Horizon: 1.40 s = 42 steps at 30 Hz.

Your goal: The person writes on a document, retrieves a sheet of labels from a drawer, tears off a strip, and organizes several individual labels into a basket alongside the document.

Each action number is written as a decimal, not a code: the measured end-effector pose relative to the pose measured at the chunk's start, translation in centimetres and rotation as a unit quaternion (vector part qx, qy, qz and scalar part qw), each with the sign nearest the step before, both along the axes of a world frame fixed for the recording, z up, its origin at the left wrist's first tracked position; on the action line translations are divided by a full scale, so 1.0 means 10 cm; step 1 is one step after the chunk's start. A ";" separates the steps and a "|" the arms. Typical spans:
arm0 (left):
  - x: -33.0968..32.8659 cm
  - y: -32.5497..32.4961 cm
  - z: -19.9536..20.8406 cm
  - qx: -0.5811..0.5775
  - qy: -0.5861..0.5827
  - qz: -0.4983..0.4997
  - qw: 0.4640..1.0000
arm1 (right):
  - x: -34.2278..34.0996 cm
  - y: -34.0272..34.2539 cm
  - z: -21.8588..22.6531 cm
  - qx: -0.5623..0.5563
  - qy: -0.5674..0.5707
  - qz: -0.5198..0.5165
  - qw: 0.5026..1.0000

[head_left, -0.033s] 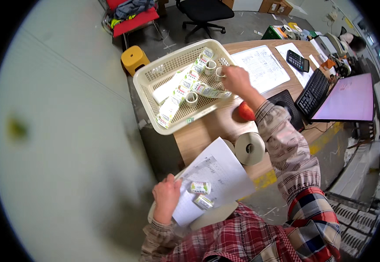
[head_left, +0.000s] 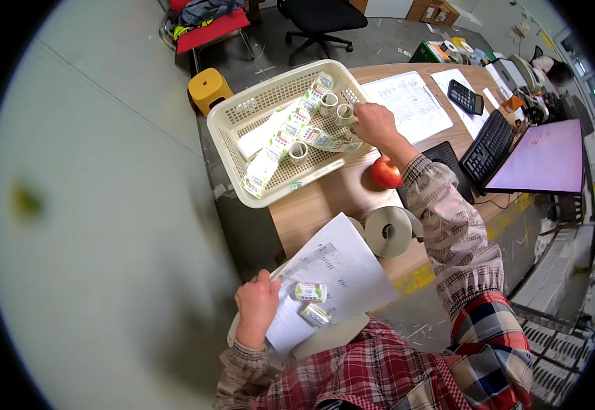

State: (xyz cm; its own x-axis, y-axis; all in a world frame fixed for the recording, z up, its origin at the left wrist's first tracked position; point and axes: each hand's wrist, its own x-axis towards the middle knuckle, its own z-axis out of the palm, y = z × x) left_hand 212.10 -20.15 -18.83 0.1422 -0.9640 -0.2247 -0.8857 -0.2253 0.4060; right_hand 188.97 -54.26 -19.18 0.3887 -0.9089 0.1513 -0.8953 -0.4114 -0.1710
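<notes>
My left hand (head_left: 256, 307) grips the edge of a white board (head_left: 325, 336) held over my lap. On the board lies a printed sheet (head_left: 342, 263) with two small label rolls (head_left: 311, 292) on top. My right hand (head_left: 374, 124) reaches into a cream plastic basket (head_left: 232, 123) on the wooden table (head_left: 311, 212). Its fingers are closed on the end of a strip of labels (head_left: 331, 142). Several small label rolls (head_left: 328, 104) and longer label strips (head_left: 270, 158) lie in the basket.
A red apple (head_left: 385, 172) and a large white roll (head_left: 387, 231) sit on the table by my right forearm. Farther off are a printed sheet (head_left: 407, 102), calculator (head_left: 465, 97), keyboard (head_left: 492, 147) and pink screen (head_left: 547, 157). On the floor stand a yellow stool (head_left: 208, 87), a red chair (head_left: 212, 27) and a black chair (head_left: 321, 17).
</notes>
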 end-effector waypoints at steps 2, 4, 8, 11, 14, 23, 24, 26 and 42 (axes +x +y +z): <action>0.00 0.01 -0.02 -0.006 0.002 0.003 1.000 | 0.01 -0.07 -0.07 0.024 0.066 0.007 0.997; -0.01 0.00 0.02 -0.012 0.010 -0.001 1.000 | 0.05 -0.11 -0.13 0.024 0.063 -0.009 0.998; -0.02 -0.02 0.07 -0.003 -0.006 -0.007 1.000 | 0.06 -0.14 -0.20 0.044 0.066 0.001 0.997; 0.00 -0.02 0.06 -0.005 -0.016 -0.005 1.000 | 0.08 -0.11 -0.09 0.069 0.065 -0.003 0.995; 0.04 -0.03 0.07 0.001 -0.016 0.000 1.000 | -0.11 -0.11 -0.06 0.048 -0.101 -0.003 0.994; 0.10 -0.16 0.10 0.007 -0.005 -0.003 1.000 | -0.05 0.29 0.11 0.380 -0.584 -0.112 0.708; 0.10 -0.17 0.10 0.007 -0.004 -0.003 1.000 | -0.03 0.31 0.13 0.392 -0.595 -0.121 0.692; 0.11 -0.16 0.08 -0.004 0.002 0.003 1.000 | 0.02 0.35 0.17 0.428 -0.624 -0.113 0.644; 0.13 -0.17 0.06 0.014 0.000 0.004 1.000 | 0.33 0.68 0.33 0.526 -0.724 -0.067 0.442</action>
